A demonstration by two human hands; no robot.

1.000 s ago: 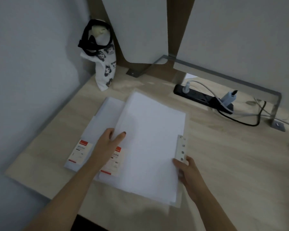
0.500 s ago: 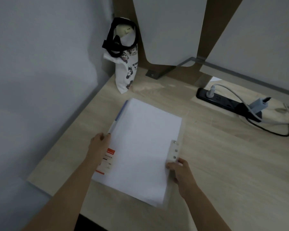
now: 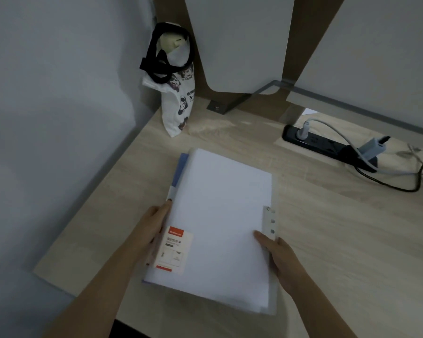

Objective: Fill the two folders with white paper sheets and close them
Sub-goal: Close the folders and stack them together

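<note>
Desk (image 3: 327, 240): folder (image 3: 220, 220) near front edge, hands gripping sides.

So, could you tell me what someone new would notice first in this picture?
The white folder full of paper lies mid-desk, with the left hand at its labelled edge and the right hand by its clasp strip. Behind stand a printed cloth bag in the corner and a black power strip to the right.

Your view is dim and bluish-grey, with low contrast. Soft light falls from above, so the pale wooden worktop (image 3: 327, 228) shows a faint sheen near its back edge. The grey wall (image 3: 47, 118) darkens downward. Straight lines bow at the edges, and fine detail looks soft.
</note>
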